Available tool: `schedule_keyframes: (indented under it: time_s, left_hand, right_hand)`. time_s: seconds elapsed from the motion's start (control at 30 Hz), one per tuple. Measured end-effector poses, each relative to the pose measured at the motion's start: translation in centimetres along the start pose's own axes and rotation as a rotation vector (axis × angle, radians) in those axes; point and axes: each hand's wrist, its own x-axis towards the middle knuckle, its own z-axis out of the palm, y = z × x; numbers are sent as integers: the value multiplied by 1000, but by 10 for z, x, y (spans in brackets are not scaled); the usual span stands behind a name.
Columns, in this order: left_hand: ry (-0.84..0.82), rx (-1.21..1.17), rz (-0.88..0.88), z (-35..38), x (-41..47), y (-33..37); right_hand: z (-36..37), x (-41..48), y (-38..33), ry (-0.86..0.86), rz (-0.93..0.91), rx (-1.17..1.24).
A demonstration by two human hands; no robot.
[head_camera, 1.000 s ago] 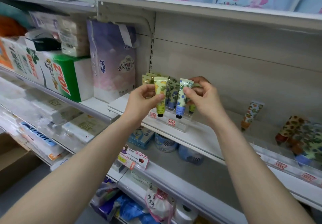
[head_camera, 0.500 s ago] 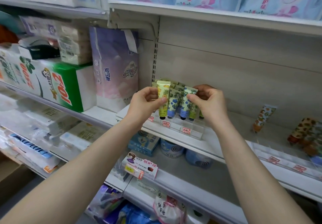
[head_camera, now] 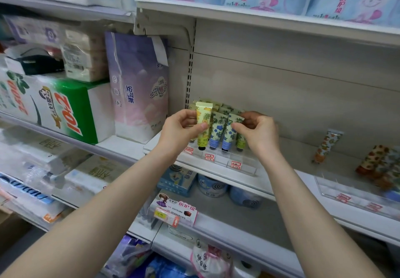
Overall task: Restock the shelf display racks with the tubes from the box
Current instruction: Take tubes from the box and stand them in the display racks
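The white shelf board (head_camera: 303,156) carries the clear plastic display rack (head_camera: 220,159) at its left end. My left hand (head_camera: 181,128) pinches the yellow pineapple-print tube (head_camera: 204,113), upright and cap down, at the rack's front left. My right hand (head_camera: 259,132) pinches the blue-flowered tube (head_camera: 227,139), standing further right in the rack.
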Motion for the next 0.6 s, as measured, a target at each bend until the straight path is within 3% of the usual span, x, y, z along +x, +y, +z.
schedule_keyframes:
  time_s: [0.6]
  left_hand:
    - [-9, -13, 5, 0, 0, -1]
  right_hand:
    - [-4, 1, -7, -11, -49, -30]
